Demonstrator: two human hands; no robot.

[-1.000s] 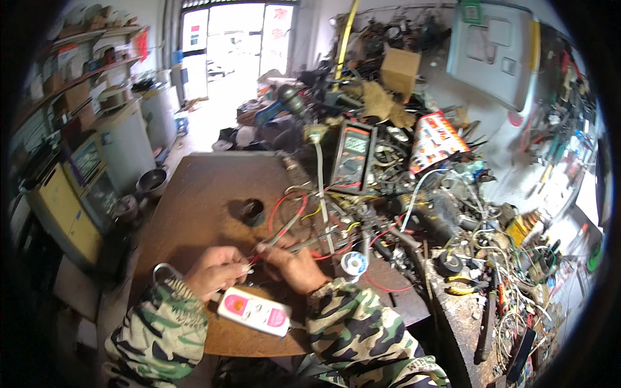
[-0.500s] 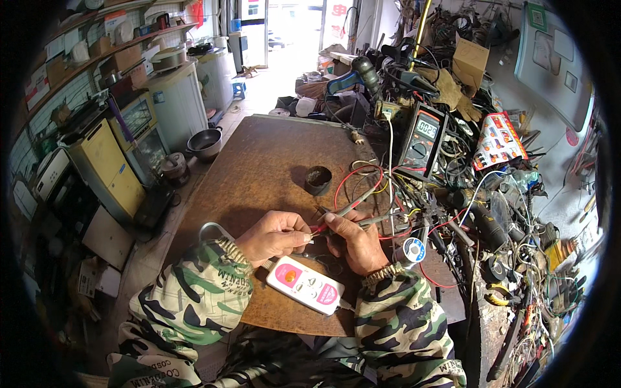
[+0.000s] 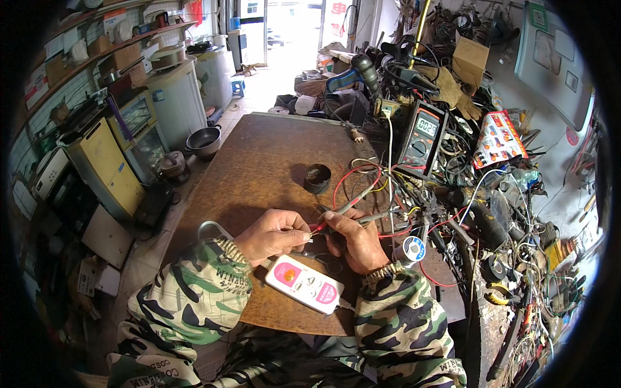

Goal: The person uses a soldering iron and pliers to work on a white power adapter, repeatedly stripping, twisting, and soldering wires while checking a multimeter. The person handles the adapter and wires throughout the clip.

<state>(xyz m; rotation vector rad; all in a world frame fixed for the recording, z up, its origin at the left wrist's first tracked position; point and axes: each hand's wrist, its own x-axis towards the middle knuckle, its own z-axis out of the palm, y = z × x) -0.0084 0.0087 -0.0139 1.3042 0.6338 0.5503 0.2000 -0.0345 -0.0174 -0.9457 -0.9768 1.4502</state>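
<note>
My left hand [image 3: 272,236] pinches a thin lead with a small pale tip [image 3: 309,238] over the wooden table [image 3: 239,161]. Just right of it, my right hand [image 3: 356,239] grips grey-and-red test probes [image 3: 346,211], the red one pointing toward the left fingertips; whether they touch is hard to tell. Below both hands lies a white power strip [image 3: 303,288] with pink panels. Red leads run near a multimeter [image 3: 420,142] propped at the back right. A small dark cup [image 3: 317,178] sits beyond my hands, and a solder spool [image 3: 413,250] stands beside my right hand.
Tangled cables, tools and parts heap along the right [image 3: 491,226], with a cardboard box [image 3: 469,61] high on the pile. On the left are cabinets [image 3: 103,168], loaded shelves and a black pot [image 3: 202,142] on the floor. A bright doorway [image 3: 291,26] opens at the back.
Since a second ago the view has swung, shifting the scene rightward and upward in the picture. My hands keep nearly the same hold and place over the table, with little movement in the last half second.
</note>
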